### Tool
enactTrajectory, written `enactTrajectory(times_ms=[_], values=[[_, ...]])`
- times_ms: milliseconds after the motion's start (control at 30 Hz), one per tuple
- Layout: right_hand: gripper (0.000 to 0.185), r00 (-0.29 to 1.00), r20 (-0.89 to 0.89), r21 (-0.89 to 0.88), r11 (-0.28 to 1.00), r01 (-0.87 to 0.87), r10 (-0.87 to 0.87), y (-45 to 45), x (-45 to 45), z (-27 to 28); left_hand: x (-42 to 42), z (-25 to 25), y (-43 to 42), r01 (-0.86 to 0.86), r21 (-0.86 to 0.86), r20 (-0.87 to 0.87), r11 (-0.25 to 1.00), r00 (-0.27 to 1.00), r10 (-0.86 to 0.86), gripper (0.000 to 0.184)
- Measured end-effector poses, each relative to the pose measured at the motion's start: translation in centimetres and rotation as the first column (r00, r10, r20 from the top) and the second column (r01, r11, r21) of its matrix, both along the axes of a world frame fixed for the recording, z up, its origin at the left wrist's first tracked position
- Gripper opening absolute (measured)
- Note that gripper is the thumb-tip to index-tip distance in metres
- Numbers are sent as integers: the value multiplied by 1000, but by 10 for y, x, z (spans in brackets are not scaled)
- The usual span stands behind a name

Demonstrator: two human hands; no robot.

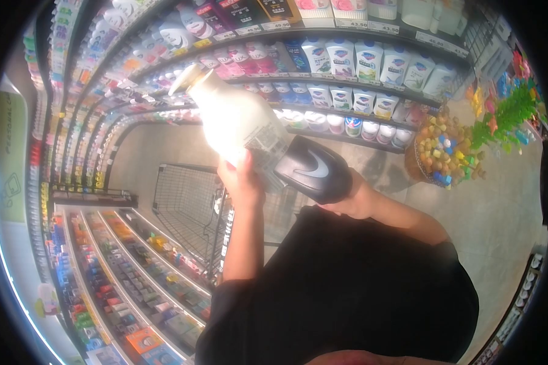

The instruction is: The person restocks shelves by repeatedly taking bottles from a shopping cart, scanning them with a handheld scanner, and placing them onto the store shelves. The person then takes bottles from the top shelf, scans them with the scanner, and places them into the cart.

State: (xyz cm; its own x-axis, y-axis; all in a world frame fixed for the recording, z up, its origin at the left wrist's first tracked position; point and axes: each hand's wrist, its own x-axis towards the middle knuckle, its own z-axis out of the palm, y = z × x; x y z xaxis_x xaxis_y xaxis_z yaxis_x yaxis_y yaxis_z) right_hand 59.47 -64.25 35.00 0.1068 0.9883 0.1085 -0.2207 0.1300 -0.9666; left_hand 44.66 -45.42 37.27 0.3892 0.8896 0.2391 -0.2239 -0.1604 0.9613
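A large white pump bottle (234, 115) tilts to the upper left, with its pump head at the top and a printed label on its lower right side. My left hand (243, 179) is closed round the lower left side of this bottle. A black handheld device (313, 170) with a grey curved mark touches or overlaps the label side of the bottle. Its near end is in my right hand (353, 198), whose fingers are wrapped round it and partly hidden beneath.
Behind the hands is a wire shopping cart (186, 198). Curved shelves of bottles (368, 61) run across the top and left. Small packaged goods fill a low shelf (122, 292) at lower left. A basket of colourful items (447, 152) stands at right beside a green plant (508, 112).
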Motion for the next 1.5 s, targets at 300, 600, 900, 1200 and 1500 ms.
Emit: enactTrajectory(times_ms=[300,600,900,1200,1500], values=[[31,999,-23,-10,999,-34,34,-2,-2,-1,-3,-1,-3,49,-3,77,999,996,-48,74],[31,985,-169,25,999,-28,31,-2,1,-3,-4,-8,0,38,23,51,999,998,-39,73],[30,997,-67,71,997,-19,24,-6,4,-6,5,-2,-8,62,-6,74,998,995,-61,72],[31,1000,-12,35,999,-13,14,-9,2,-7,3,-2,-14,-8,30,-25,1000,1000,8,71],[31,1000,17,35,999,-8,7,-9,-2,-2,-3,-2,-14,-5,-16,33,1000,999,6,70]])
